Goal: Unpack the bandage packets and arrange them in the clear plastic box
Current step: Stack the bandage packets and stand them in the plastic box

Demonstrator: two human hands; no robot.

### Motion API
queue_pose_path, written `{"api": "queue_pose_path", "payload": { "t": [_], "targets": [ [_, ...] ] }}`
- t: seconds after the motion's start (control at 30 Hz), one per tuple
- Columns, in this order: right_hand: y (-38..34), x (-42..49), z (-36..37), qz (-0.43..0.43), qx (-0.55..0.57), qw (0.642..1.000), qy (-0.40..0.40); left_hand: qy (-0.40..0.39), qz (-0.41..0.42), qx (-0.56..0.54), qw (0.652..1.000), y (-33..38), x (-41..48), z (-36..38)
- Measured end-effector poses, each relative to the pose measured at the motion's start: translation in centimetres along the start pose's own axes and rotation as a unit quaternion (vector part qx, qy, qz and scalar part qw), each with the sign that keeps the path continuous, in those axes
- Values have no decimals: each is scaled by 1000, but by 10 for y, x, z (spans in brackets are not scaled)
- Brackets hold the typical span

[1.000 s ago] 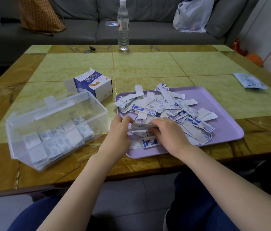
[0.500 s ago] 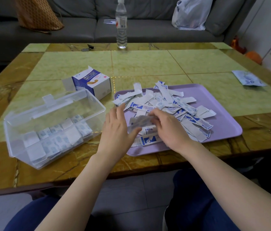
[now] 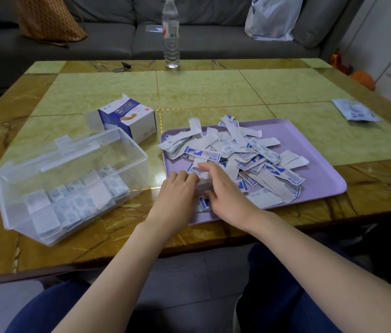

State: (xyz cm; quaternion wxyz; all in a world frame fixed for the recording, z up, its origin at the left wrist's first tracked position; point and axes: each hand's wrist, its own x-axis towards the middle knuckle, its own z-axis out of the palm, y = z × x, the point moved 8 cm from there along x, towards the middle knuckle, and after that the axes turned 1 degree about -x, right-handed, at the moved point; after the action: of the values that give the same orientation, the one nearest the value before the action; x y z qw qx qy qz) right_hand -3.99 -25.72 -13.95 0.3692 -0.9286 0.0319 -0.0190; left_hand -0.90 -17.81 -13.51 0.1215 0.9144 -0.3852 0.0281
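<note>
So, a blurry bandage packet (image 3: 203, 186) pinched in the curled fingers of the right hand (image 3: 225, 192), left hand (image 3: 177, 189) bent at its other end, grip can't be told, packet pile (image 3: 249, 155) heaped on the purple tray (image 3: 310, 145) just beyond the fingertips, clear plastic box (image 3: 117, 144) set left of them, partly filled.

The left hand (image 3: 177, 192) and right hand (image 3: 228, 192) pinch one blurred packet (image 3: 202, 185) over the tray's (image 3: 310, 140) near-left corner. Behind them, loose packets (image 3: 249, 150) lie heaped.
</note>
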Motion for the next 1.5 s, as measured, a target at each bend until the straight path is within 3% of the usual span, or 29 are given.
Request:
{"api": "queue_pose_path", "payload": {
  "t": [0.17,0.37,0.5,0.6,0.77,1.03,1.23,1.5],
  "targets": [
    [-2,-2,12,-46,-77,995,-47,-30,29,80,996,7,0,11],
    [-8,0,-14,-62,-160,982,79,33,-37,8,999,-6,-2,-5],
    [-7,-1,-34,-63,-148,973,164,99,-71,-15,992,-14,-7,-26],
    [-1,0,-34,-45,-119,981,144,78,-95,-93,988,-21,-9,-26],
    [-1,-1,-19,-40,-50,994,92,36,-101,-116,987,-19,-11,-19],
    [5,2,-13,-41,-142,987,54,29,-86,-110,990,-17,-11,-15],
    [-3,2,-14,-77,-133,987,52,32,-79,-88,993,-17,-11,-14],
    [-25,-13,-20,-173,-157,962,139,14,-27,-13,999,-2,-16,-17]
  ]
}}
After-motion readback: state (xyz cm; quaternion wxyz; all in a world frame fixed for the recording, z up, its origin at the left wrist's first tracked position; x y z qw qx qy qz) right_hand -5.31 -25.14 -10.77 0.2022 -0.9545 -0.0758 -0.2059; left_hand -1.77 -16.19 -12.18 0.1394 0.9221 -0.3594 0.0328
